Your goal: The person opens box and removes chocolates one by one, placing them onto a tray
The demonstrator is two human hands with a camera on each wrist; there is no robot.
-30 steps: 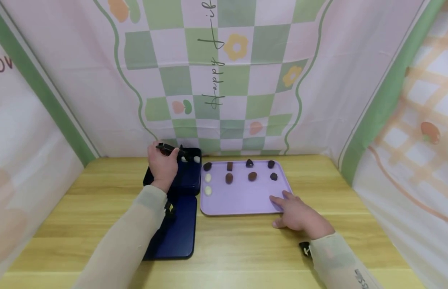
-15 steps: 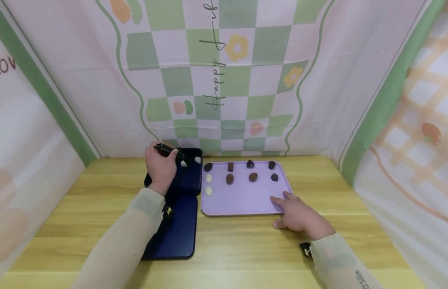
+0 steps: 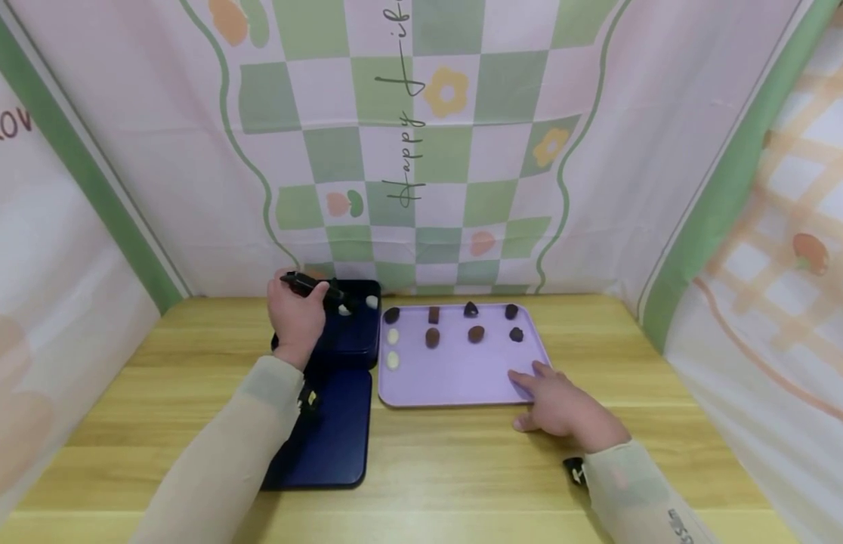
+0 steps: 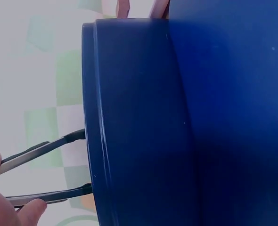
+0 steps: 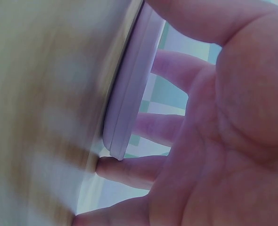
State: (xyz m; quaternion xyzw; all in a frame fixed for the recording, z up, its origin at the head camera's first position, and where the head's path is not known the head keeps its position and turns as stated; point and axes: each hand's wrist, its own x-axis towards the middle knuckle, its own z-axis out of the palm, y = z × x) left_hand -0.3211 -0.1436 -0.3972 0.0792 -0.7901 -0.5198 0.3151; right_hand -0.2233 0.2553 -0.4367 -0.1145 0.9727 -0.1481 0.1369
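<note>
My left hand (image 3: 295,321) grips black tongs (image 3: 304,284) over the dark blue box (image 3: 356,344) at the back left. In the left wrist view the two arms of the tongs (image 4: 40,149) stand apart, and the box wall hides their tips. Inside the box lie white oval chocolates (image 3: 372,301); one sits by the tongs' tips, but I cannot tell whether they touch it. My right hand (image 3: 557,400) rests with spread fingers on the front right corner of the purple tray (image 3: 455,381), which bears several dark, brown and white chocolates (image 3: 432,337).
A dark blue lid (image 3: 336,446) lies flat on the wooden table (image 3: 449,468), in front of the box and under my left forearm. The tray stands just right of the box. A patterned curtain (image 3: 455,189) hangs behind the table's far edge.
My left hand and the tongs have shifted slightly left and toward me. The white chocolate by the tips has moved a little nearer to me. My right hand has stayed on the tray.
</note>
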